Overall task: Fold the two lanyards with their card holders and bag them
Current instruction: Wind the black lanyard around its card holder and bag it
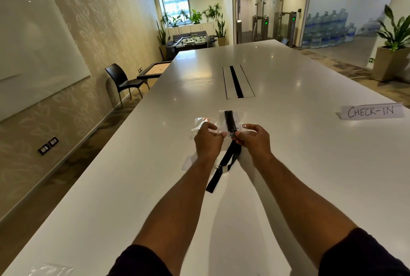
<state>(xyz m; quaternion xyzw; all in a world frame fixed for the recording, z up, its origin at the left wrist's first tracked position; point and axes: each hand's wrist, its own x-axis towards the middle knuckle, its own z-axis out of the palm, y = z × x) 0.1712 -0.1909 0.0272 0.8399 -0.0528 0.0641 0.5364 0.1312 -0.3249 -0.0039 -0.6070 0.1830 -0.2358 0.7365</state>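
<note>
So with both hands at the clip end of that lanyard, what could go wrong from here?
1. The black lanyard trails unfolded toward the person, so its loose strap may snag or spring open during bagging.
2. The clear bag under the left hand is crumpled and light; it could slide across the glossy table.
3. The right hand pinches only the small metal clip, which may slip.

We see one black lanyard lying slack on the white table, its flat strap doubled into two bands that run toward us on a slant, with a small silver metal clasp partway along. Farther off, a second black lanyard lies straight inside a clear plastic sleeve, its metal clip at the near end. Just to the left of that lies a crumpled clear plastic bag with a small orange mark near its top edge.
</note>
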